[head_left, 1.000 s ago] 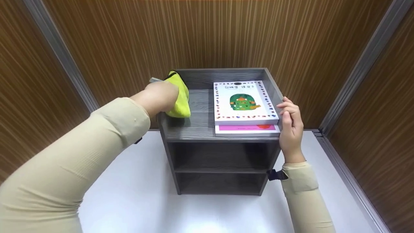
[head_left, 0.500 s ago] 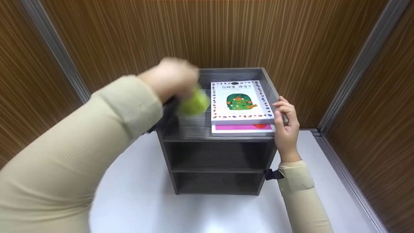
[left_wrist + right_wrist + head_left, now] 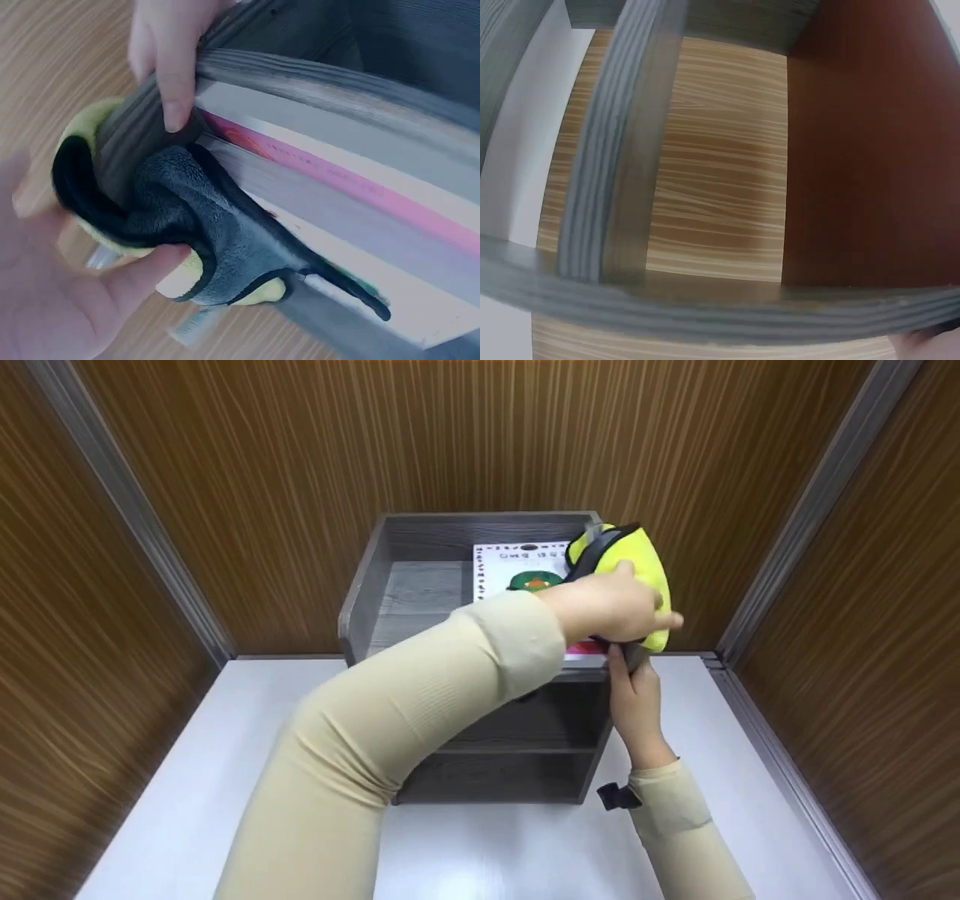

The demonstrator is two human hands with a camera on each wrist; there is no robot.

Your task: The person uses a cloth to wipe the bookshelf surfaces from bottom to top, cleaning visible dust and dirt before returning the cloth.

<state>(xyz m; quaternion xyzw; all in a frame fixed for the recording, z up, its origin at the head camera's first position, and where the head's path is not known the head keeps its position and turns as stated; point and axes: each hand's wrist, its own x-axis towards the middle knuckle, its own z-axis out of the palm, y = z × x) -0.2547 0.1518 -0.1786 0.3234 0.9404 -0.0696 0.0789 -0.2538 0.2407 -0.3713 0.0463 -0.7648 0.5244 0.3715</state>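
Observation:
A cleaning cloth (image 3: 649, 564), yellow on one face and grey with black edging on the other, is folded over the right side panel of a grey wooden shelf (image 3: 360, 592). My left hand (image 3: 611, 604) reaches across the shelf top and holds the cloth around that panel. In the left wrist view, the left thumb presses the grey face (image 3: 217, 225) while the fingers lie on the panel's outer side. Just below, my right hand (image 3: 636, 701) grips the panel's front edge, thumb inside. Only a bit of the right hand (image 3: 930, 349) shows in the right wrist view.
On the shelf top lies a white picture book (image 3: 489, 574), partly covered by the left arm, above a pink-and-white book (image 3: 337, 180). Open compartments (image 3: 517, 776) lie below. Wood-grain walls (image 3: 480, 435) surround the shelf, which stands on a white surface (image 3: 187, 780).
My left hand has carried the cloth from the shelf's left side panel across the books to the right panel. My right hand has slid down and toward the front along the panel.

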